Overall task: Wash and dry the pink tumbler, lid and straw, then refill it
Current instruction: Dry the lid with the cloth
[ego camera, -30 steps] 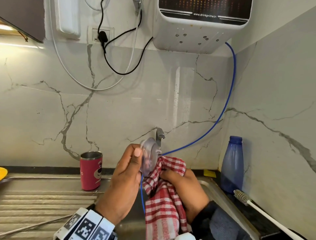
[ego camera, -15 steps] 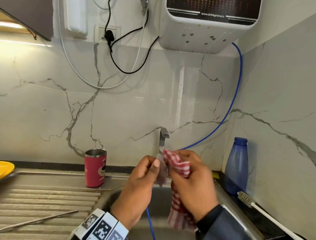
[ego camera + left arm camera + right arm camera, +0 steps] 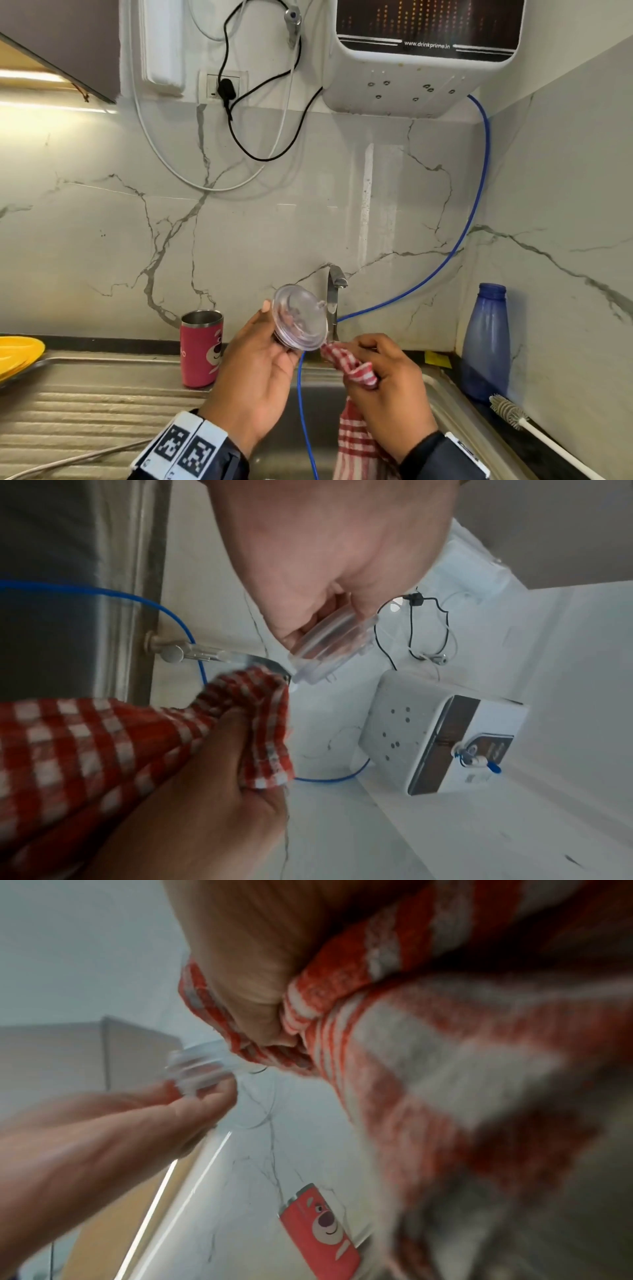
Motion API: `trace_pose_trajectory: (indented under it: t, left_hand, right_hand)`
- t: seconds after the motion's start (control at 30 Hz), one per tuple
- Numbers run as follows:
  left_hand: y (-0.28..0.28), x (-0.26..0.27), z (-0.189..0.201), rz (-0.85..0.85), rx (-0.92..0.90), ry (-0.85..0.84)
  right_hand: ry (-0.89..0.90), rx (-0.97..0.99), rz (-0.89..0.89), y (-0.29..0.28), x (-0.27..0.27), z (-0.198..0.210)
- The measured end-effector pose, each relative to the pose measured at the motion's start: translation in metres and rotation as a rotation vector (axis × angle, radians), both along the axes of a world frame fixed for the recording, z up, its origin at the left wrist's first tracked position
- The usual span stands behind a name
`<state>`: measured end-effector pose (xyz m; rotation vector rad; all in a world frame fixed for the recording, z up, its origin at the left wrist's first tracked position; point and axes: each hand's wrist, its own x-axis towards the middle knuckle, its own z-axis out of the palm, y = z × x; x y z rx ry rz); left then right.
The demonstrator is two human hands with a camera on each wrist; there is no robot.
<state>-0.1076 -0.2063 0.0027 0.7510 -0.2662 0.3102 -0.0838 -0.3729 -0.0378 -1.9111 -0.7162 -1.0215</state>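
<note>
My left hand (image 3: 260, 363) holds the clear round lid (image 3: 299, 317) by its rim above the sink, its face tilted toward me. The lid (image 3: 330, 647) also shows in the left wrist view, pinched between fingers and thumb. My right hand (image 3: 383, 373) grips a bunched red-and-white checked cloth (image 3: 352, 370), whose tip touches the lid's lower edge. The cloth (image 3: 411, 1042) fills most of the blurred right wrist view. The pink tumbler (image 3: 201, 347), open-topped with a bear face, stands upright on the drainboard to the left. A thin metal straw (image 3: 68, 459) lies on the ribbed drainboard.
A steel tap (image 3: 334, 301) rises behind the lid, with a blue hose (image 3: 445, 260) running from the wall purifier (image 3: 418, 58) into the sink basin (image 3: 445, 397). A blue bottle (image 3: 486, 342) and a white bottle brush (image 3: 513, 418) sit at the right. A yellow plate (image 3: 17, 353) lies at far left.
Half a second ago both hands pressed the cloth around the lid. Now my left hand has lifted the lid clear and turned it face-on, while my right hand has dropped lower with the cloth.
</note>
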Motion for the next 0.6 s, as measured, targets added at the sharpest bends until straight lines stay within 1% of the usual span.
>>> trace_pose_trajectory:
  t: [0.13,0.2,0.23,0.27,0.33,0.37,0.4,0.43,0.47,0.53,0.57,0.6]
  left_hand:
    - [-0.013,-0.006,-0.006,-0.012,0.147,-0.043]
    - [-0.013,-0.006,-0.010,-0.004,0.253,-0.080]
    - [-0.012,-0.006,-0.012,0.040,0.334,-0.104]
    - [-0.010,-0.006,-0.013,0.123,0.459,-0.141]
    - [-0.006,-0.006,-0.016,0.311,0.777,-0.235]
    - [-0.004,-0.006,-0.017,0.386,0.905,-0.268]
    - [-0.003,-0.007,-0.018,0.431,1.004,-0.291]
    - [-0.002,-0.006,-0.019,0.445,1.079,-0.309]
    - [-0.002,-0.007,-0.019,0.441,1.112,-0.324]
    - [0.000,-0.006,-0.021,0.425,1.093,-0.317]
    - [0.002,-0.005,-0.022,0.423,1.075,-0.305]
    - [0.004,-0.005,-0.021,0.430,1.076,-0.293]
  right_hand:
    - [0.225,0.314,-0.009,-0.005,-0.002,0.008]
    - [0.349,0.465,-0.022,-0.005,-0.003,0.014]
    - [0.408,0.553,-0.032,-0.007,-0.002,0.016]
    - [0.466,0.642,-0.028,-0.010,-0.002,0.019]
    - [0.549,0.797,0.045,-0.019,-0.003,0.027]
    - [0.575,0.814,0.099,-0.022,-0.005,0.032]
    - [0.580,0.776,0.159,-0.024,-0.008,0.035]
    - [0.556,0.692,0.227,-0.023,-0.011,0.037]
    - [0.495,0.542,0.286,-0.020,-0.015,0.038]
    - [0.319,0.152,0.317,-0.013,-0.018,0.034]
    - [0.269,0.008,0.302,-0.011,-0.016,0.030]
    - [0.261,-0.071,0.301,-0.010,-0.015,0.026]
